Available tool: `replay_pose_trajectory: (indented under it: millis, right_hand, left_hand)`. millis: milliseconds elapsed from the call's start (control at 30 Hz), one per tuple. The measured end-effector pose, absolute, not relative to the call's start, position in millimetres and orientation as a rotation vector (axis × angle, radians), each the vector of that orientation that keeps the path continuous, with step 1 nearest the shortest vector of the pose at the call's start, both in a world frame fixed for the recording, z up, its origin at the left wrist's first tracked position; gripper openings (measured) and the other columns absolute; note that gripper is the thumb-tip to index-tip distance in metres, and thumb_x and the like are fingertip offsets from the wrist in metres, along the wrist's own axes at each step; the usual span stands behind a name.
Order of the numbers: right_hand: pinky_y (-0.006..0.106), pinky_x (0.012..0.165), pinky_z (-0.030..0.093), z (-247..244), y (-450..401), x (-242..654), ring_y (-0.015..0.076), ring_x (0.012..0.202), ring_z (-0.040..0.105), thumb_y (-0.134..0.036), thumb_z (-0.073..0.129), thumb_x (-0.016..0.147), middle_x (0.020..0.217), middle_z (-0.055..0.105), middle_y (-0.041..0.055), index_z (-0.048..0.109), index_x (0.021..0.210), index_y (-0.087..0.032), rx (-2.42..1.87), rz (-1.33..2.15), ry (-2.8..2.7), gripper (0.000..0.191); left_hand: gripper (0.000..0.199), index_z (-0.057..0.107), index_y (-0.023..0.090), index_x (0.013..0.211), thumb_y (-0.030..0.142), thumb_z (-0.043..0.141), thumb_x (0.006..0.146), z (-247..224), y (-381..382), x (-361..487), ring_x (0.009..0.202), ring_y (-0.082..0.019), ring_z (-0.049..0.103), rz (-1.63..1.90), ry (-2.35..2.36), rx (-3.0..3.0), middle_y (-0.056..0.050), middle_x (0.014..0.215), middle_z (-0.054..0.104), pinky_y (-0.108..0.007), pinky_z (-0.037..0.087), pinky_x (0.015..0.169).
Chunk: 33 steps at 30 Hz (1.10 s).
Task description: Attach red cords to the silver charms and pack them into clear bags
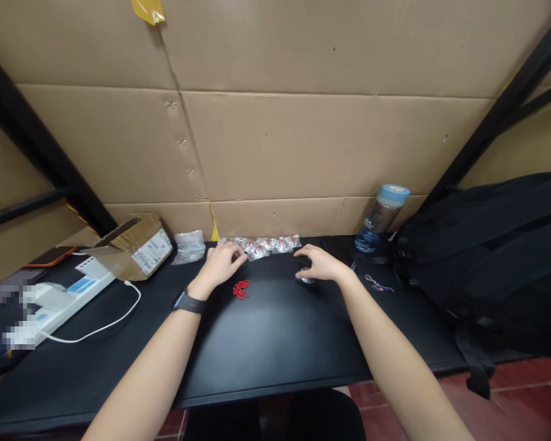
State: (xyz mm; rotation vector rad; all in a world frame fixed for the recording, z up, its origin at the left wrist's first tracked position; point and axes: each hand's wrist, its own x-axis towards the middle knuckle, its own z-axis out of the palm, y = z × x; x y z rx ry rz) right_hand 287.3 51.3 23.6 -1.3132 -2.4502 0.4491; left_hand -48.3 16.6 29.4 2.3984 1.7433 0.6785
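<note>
My left hand (223, 263), with a dark watch (189, 301) on its wrist, is at the left end of a row of clear packets (270, 245). These packets hold shiny round pieces with red bits. Its fingers are loosely curled, the thumb slightly apart, and I see nothing held. A bunch of red cord (241, 289) lies on the black desk just below this hand. My right hand (321, 263) is farther right, its thumb and fingers apart. Beneath its thumb is a small shiny silver piece (308, 280), mostly covered by the hand.
Left are an open cardboard box (135, 248), a plastic bag (189, 246), and a white power strip (76, 303) with a cable. A blue-lidded bottle (381, 219), a small keychain (379, 284) and a black backpack (491, 263) are right. Cardboard (275, 147) lines the back.
</note>
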Motion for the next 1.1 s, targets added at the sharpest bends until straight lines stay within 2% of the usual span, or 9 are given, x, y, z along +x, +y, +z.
replay_pose_trajectory:
  millis: [100, 233, 367, 533, 700, 800, 900, 1000, 1100]
  right_hand:
    - [0.03, 0.086, 0.05, 22, 54, 296, 0.0253, 0.1, 0.066, -0.032, 0.093, 0.054, 0.111, 0.069, 0.0087, 0.074, 0.116, -0.02, -1.318, 0.576, -2.531, 0.066]
    - [0.027, 0.074, 0.05, 22, 51, 292, 0.0198, 0.08, 0.067, -0.022, 0.089, 0.056, 0.091, 0.072, 0.0038, 0.078, 0.105, -0.021, -1.399, 0.574, -2.532, 0.051]
    - [0.025, 0.07, 0.049, 27, 48, 290, 0.0171, 0.074, 0.067, -0.019, 0.087, 0.057, 0.088, 0.072, 0.0015, 0.078, 0.104, -0.022, -1.359, 0.605, -2.52, 0.048]
    - [0.025, 0.072, 0.051, 36, 44, 289, 0.0173, 0.078, 0.067, -0.02, 0.086, 0.058, 0.092, 0.073, 0.0023, 0.077, 0.105, -0.021, -1.271, 0.656, -2.422, 0.048]
    - [0.029, 0.083, 0.053, 43, 31, 265, 0.0186, 0.089, 0.07, -0.026, 0.085, 0.069, 0.098, 0.076, 0.0027, 0.075, 0.109, -0.023, -1.011, 0.656, -2.251, 0.041]
    - [0.032, 0.089, 0.055, 45, 18, 244, 0.0201, 0.098, 0.071, -0.03, 0.083, 0.075, 0.114, 0.074, 0.0048, 0.069, 0.121, -0.024, -0.864, 0.73, -2.111, 0.049]
    - [0.035, 0.09, 0.058, 44, 8, 228, 0.0217, 0.102, 0.072, -0.034, 0.082, 0.077, 0.124, 0.071, 0.0071, 0.065, 0.126, -0.025, -0.786, 0.838, -1.994, 0.053]
    - [0.036, 0.091, 0.059, 40, 4, 221, 0.0231, 0.107, 0.071, -0.035, 0.084, 0.076, 0.127, 0.069, 0.0081, 0.063, 0.128, -0.025, -0.711, 0.915, -1.917, 0.057]
    - [0.036, 0.091, 0.059, 36, 3, 219, 0.0243, 0.109, 0.071, -0.035, 0.087, 0.072, 0.122, 0.07, 0.0083, 0.063, 0.124, -0.024, -0.684, 0.925, -1.882, 0.058]
  left_hand:
    - [0.023, 0.076, 0.027, 0.091, 0.046, 0.065, 0.087, 32, 10, -60, 0.095, -0.023, 0.065, 0.406, 1.372, 2.464, -0.003, 0.095, 0.073, -0.032, 0.041, 0.088]
    - [0.013, 0.075, 0.026, 0.084, 0.038, 0.069, 0.082, 24, 7, -52, 0.088, -0.022, 0.068, 0.288, 1.43, 2.421, -0.001, 0.085, 0.075, -0.032, 0.039, 0.086]
    - [0.011, 0.072, 0.026, 0.079, 0.033, 0.067, 0.085, 20, 6, -43, 0.091, -0.023, 0.067, 0.309, 1.456, 2.437, -0.001, 0.086, 0.075, -0.035, 0.037, 0.088]
    - [0.017, 0.068, 0.023, 0.083, 0.036, 0.06, 0.091, 29, -1, -37, 0.092, -0.022, 0.068, 0.431, 1.398, 2.393, -0.001, 0.088, 0.076, -0.035, 0.04, 0.091]
    - [0.024, 0.065, 0.022, 0.094, 0.045, 0.059, 0.093, 33, -6, -16, 0.077, -0.018, 0.068, 0.82, 1.205, 2.066, -0.003, 0.089, 0.077, -0.029, 0.05, 0.076]
    - [0.025, 0.07, 0.018, 0.089, 0.044, 0.068, 0.088, 29, -7, -4, 0.089, -0.021, 0.071, 1.002, 1.091, 1.928, -0.006, 0.093, 0.077, -0.032, 0.052, 0.086]
    - [0.027, 0.073, 0.017, 0.097, 0.041, 0.073, 0.085, 23, -7, 3, 0.095, -0.023, 0.072, 1.126, 1.025, 1.763, -0.008, 0.099, 0.078, -0.036, 0.053, 0.095]
    - [0.032, 0.074, 0.016, 0.102, 0.041, 0.075, 0.083, 17, -5, 5, 0.094, -0.024, 0.073, 1.172, 1.023, 1.642, -0.01, 0.101, 0.078, -0.038, 0.055, 0.095]
    - [0.03, 0.074, 0.016, 0.097, 0.043, 0.074, 0.085, 13, -2, 6, 0.094, -0.024, 0.073, 1.194, 1.018, 1.617, -0.01, 0.099, 0.078, -0.039, 0.056, 0.094]
